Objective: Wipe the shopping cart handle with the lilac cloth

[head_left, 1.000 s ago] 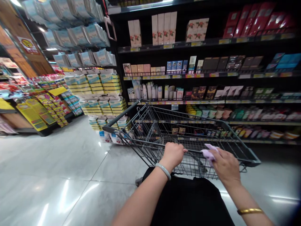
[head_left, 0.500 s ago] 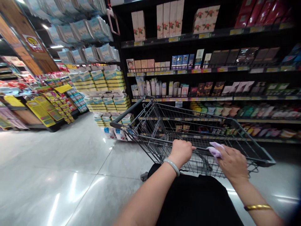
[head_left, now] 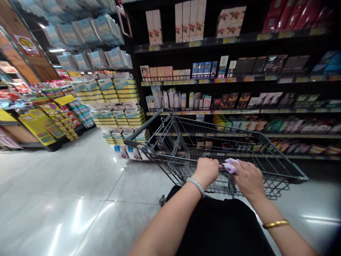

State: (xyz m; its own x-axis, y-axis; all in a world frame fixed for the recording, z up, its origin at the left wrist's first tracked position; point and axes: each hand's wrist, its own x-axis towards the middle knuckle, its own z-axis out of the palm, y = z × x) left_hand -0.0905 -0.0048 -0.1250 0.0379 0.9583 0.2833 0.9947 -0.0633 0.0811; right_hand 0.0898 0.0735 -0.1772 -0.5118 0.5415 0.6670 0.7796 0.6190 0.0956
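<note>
A dark metal shopping cart (head_left: pixel 266 145) stands side-on in front of me, its handle (head_left: pixel 145 126) to the left. My left hand (head_left: pixel 207 172) is closed around the top rail of the cart's near side and wears a pale bangle on the wrist. Just right of it, my right hand (head_left: pixel 248 178) is closed on a crumpled lilac cloth (head_left: pixel 230 165), pressed against the same rail. The fingertips under the cloth are hidden. The basket's wire mesh shows nothing lying inside.
Behind the cart runs a dark shelf unit (head_left: pixel 170 113) with boxes, bottles and pouches. Left of it hang yellow and blue packs (head_left: pixel 128 90). Further left stands a display counter (head_left: pixel 37 128) with snack packets. Grey shiny floor (head_left: pixel 66 177) spreads at the left.
My right hand has slid the cloth left along the rail, close to my left hand. The left hand keeps its grip. The view has shifted slightly.
</note>
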